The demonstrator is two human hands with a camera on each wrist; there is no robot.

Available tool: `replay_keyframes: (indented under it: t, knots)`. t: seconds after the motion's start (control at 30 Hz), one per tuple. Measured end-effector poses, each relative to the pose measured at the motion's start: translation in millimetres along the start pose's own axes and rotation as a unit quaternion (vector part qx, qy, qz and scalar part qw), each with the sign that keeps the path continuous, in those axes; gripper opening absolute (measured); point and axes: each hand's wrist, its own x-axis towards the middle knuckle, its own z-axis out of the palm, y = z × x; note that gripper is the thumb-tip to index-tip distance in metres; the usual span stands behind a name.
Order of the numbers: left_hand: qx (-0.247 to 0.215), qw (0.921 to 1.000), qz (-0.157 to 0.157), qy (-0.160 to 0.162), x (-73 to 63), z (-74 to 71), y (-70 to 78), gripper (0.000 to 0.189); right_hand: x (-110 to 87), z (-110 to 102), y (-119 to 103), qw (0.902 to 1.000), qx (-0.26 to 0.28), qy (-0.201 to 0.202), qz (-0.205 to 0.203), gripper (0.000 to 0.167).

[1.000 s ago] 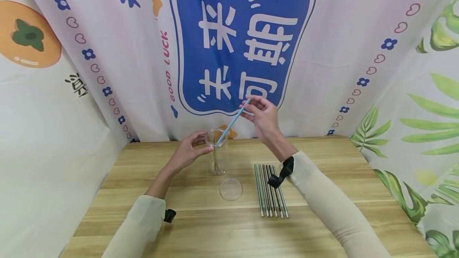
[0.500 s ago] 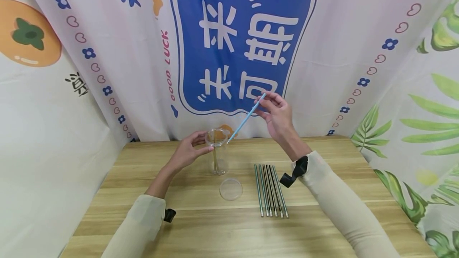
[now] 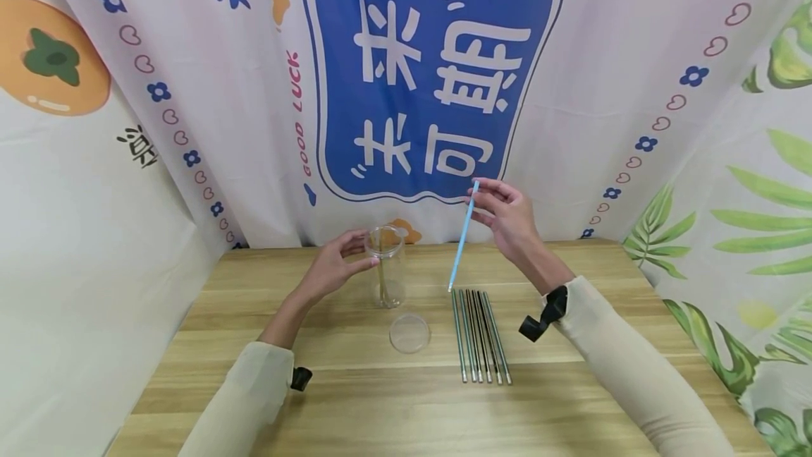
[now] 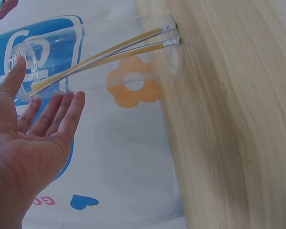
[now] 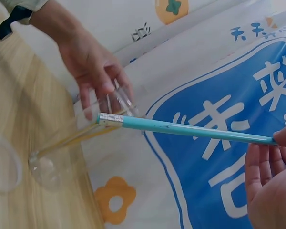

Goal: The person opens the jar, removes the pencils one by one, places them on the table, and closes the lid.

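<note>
A clear jar [image 3: 395, 281] stands upright near the table's back edge, with two yellow pencils [image 4: 119, 47] leaning inside, metal-ringed ends down. My left hand [image 3: 336, 266] holds the jar near its rim, thumb on one side and fingers on the other. To the right, my right hand [image 3: 507, 221] pinches a light blue pencil [image 3: 464, 238] by its upper end, in the air. The lower end of that pencil, with a silver ferrule [image 5: 109, 119], hangs just above the far left end of a row of pencils [image 3: 481, 337], apart from the jar.
A round clear lid [image 3: 409, 333] lies flat on the wooden table [image 3: 317, 407] in front of the jar. The pencils in the row are dark and teal, side by side, silver ends towards me. A printed curtain [image 3: 266, 161] hangs right behind the table.
My right hand has moved right, taking the blue pencil out of the jar's mouth and away from it. The pencil now hangs more upright. My left hand stays at the jar.
</note>
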Motion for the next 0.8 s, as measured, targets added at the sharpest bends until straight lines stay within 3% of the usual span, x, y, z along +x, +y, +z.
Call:
replay_keyframes:
  t: [0.23,0.5,0.8]
  knots:
    - [-0.007,1.0,0.003,0.0,0.9,-0.3,1.0,0.072,-3.8,-17.2,5.0,0.9992,-0.035,-0.007,0.019,0.014]
    - [-0.011,0.9999,-0.002,-0.001,1.2,0.5,-0.4,0.073,-9.5,-35.0,12.2,0.9942,-0.086,-0.008,0.065,0.017]
    - [-0.009,1.0,-0.004,0.0,0.7,0.2,0.8,0.074,-17.2,-53.5,23.2,0.9801,-0.167,-0.016,0.106,0.035]
